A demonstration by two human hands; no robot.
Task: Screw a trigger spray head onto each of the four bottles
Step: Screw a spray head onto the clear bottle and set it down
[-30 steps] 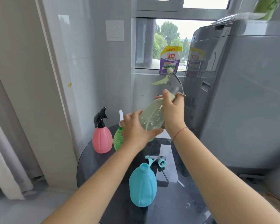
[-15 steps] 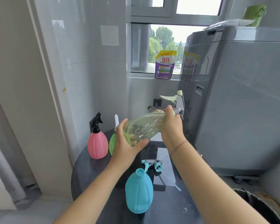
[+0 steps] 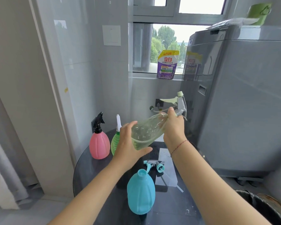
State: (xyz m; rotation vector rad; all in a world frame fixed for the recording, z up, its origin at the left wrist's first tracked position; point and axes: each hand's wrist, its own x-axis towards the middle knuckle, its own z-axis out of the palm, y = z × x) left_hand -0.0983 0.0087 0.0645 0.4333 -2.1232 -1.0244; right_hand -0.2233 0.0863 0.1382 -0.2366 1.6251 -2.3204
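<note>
I hold a clear pale-green bottle (image 3: 147,131) tilted in the air above the table. My left hand (image 3: 130,143) cups its base. My right hand (image 3: 173,125) grips its neck, where a grey and pale-green trigger spray head (image 3: 179,103) sits. A pink bottle (image 3: 99,143) with a black spray head stands at the table's back left. Beside it stands a green bottle (image 3: 114,142) with a white head, partly hidden by my left hand. A blue bottle (image 3: 141,192) with an open neck stands near me. A teal and grey spray head (image 3: 155,164) lies just behind it.
The round dark glass table (image 3: 88,172) stands in a corner by a white wall. A grey washing machine (image 3: 242,95) fills the right side. A purple detergent pouch (image 3: 167,64) stands on the window sill. A dark bin (image 3: 266,207) is at the lower right.
Both hands have lowered the clear bottle and tipped it closer to level, neck to the right. My view has shifted down and back a little.
</note>
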